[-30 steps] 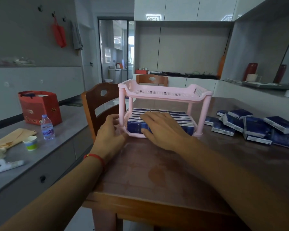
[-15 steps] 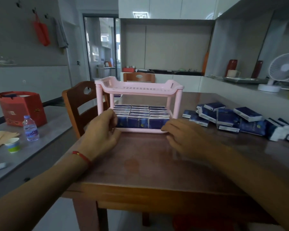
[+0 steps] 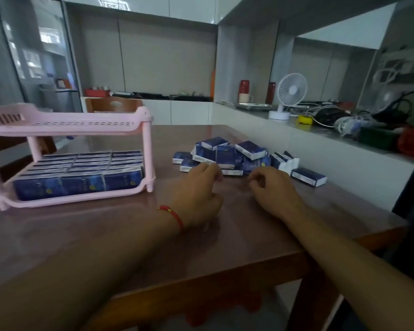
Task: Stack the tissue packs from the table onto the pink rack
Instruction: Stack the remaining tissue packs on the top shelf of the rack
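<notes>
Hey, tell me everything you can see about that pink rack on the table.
The pink rack looks like moulded plastic, with two tiers joined by round posts on small feet. Its slotted top shelf holds nothing visible; its bottom shelf is packed with rows of dark blue tissue packs. It stands upright on the brown wooden table, at the left of the view, partly cut off by the frame's left edge. Neither hand touches it.

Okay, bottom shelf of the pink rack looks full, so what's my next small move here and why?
Probably reach forward and pick a tissue pack from the loose pile. Both the left hand and right hand hold nothing just short of it, and the pink rack has a bare top shelf.
</notes>
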Demonstrator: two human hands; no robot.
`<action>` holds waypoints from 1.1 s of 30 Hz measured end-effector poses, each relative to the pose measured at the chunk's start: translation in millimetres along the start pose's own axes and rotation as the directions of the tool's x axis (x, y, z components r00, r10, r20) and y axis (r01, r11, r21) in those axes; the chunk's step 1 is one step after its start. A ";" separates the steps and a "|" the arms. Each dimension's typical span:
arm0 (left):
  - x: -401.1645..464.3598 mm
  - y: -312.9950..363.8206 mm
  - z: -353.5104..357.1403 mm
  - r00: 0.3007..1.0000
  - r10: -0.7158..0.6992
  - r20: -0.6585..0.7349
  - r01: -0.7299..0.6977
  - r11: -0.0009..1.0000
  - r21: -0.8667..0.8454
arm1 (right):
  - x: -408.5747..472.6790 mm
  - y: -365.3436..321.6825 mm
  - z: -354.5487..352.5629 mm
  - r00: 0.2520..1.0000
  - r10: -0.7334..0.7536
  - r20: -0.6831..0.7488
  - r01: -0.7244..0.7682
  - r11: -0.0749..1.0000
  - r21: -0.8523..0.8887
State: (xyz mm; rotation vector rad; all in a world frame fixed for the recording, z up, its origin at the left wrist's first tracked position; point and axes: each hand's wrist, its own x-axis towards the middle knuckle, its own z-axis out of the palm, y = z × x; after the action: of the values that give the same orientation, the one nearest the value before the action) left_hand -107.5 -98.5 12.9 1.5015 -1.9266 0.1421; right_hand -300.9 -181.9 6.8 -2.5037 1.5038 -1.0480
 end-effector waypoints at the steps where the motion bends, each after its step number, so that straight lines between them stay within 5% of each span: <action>1: 10.4 4.7 9.8 1.000 0.007 0.002 -0.007 1.000 0.006 | 2.7 2.9 0.7 0.997 0.073 -0.038 -0.072 0.997 0.025; 4: 31.8 11.2 33.5 0.997 0.081 0.014 -0.082 0.994 0.074 | 10.2 8.4 1.2 0.965 0.224 -0.134 -0.221 0.975 0.038; 7: 38.3 4.7 46.2 0.996 0.078 0.035 -0.079 0.996 0.038 | 25.0 35.6 -14.8 0.914 0.325 -0.241 -0.366 0.919 -0.148; 13: 42.3 -1.6 50.5 0.996 0.070 0.048 -0.070 0.998 -0.010 | 36.8 105.4 -37.2 0.844 0.534 -0.042 -0.514 0.785 -0.348; 19: 40.7 -3.3 51.5 0.996 0.081 0.049 -0.077 0.995 -0.069 | 24.5 113.9 -40.1 0.867 0.486 -0.109 -0.489 0.872 -0.003; 21: 39.8 -2.6 50.2 0.995 0.091 0.046 -0.087 0.991 -0.099 | 20.8 109.8 -46.1 0.842 0.516 -0.159 -0.466 0.843 0.269; 23: 39.1 -3.3 49.6 0.994 0.107 0.022 -0.103 0.983 -0.150 | 18.1 97.6 -50.4 0.836 0.543 -0.076 -0.379 0.673 0.635; 25: 38.5 -3.4 50.2 0.993 0.114 -0.027 -0.117 0.969 -0.218 | 16.3 81.1 -54.4 0.868 0.489 0.083 -0.338 0.461 0.820; 29: 37.1 4.6 45.9 0.999 -0.026 0.045 0.044 0.887 -0.460 | 16.8 50.9 -49.2 0.930 0.219 0.295 -0.360 0.380 0.852; 33: 36.4 6.5 44.6 0.983 -0.117 0.140 0.181 0.706 -0.684 | 21.7 22.9 -33.2 0.914 0.031 0.406 -0.362 0.515 0.777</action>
State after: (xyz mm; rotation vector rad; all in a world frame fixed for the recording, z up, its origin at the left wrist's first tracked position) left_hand -136.6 -147.3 1.6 1.1281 -1.6226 -0.6750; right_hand -330.7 -201.5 35.7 -1.6295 0.8159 -0.9046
